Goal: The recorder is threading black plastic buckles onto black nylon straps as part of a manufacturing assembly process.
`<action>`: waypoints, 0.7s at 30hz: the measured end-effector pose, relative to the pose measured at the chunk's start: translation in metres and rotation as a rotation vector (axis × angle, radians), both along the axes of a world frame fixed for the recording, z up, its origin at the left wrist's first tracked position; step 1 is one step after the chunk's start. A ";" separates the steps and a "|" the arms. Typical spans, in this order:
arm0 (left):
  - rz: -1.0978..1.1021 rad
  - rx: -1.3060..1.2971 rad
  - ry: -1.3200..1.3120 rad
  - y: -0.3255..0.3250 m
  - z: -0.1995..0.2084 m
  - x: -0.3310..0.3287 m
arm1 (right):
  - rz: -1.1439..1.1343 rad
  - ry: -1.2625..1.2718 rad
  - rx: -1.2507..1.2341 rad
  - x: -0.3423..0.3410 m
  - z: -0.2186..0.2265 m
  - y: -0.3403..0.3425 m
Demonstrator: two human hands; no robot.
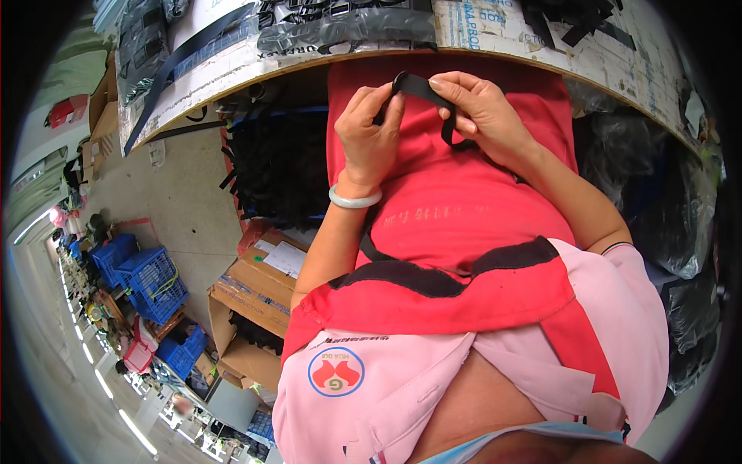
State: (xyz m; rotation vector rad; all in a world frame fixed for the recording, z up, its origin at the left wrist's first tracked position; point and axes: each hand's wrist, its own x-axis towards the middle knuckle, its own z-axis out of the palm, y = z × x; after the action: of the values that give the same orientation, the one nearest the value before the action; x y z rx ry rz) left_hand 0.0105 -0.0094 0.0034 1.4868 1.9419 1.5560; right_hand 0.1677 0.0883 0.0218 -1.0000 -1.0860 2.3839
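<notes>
A black webbing strap (422, 87) stretches between my two hands, above the red apron (464, 189) over my lap. My left hand (366, 133), with a pale bangle on its wrist, pinches the strap's left end between thumb and fingers. A small dark piece, perhaps a buckle, shows at those fingertips; its shape is too small to make out. Thumb and fingers of my right hand (491, 116) close on the strap a short way to the right. From there a loose length of strap curls down under the right fingers.
The worktable's curved edge (309, 58) lies just beyond my hands. On it are bagged black buckles (348, 29) and black strap pieces (576, 19). Below stands a bin of black parts (278, 166). An open cardboard box (255, 298) sits left, dark plastic bags (680, 240) right, blue crates (151, 282) farther off.
</notes>
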 end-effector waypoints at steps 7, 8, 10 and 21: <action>-0.016 -0.015 0.049 -0.002 -0.002 0.003 | 0.084 -0.109 0.088 -0.003 -0.004 -0.001; -0.025 -0.026 0.038 -0.002 -0.004 0.002 | 0.157 -0.119 0.067 -0.004 -0.007 0.000; -0.034 -0.007 0.052 -0.003 -0.006 0.003 | 0.143 -0.047 -0.002 0.000 -0.012 0.002; -0.157 0.032 0.123 -0.004 -0.028 0.004 | 0.073 -0.034 0.109 -0.006 -0.017 0.008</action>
State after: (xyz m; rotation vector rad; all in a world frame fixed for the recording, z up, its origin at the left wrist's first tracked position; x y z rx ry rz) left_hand 0.0141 -0.0132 -0.0246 1.7410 1.8204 1.4660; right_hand 0.1618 0.0961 0.0052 -0.9827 -1.2705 2.3435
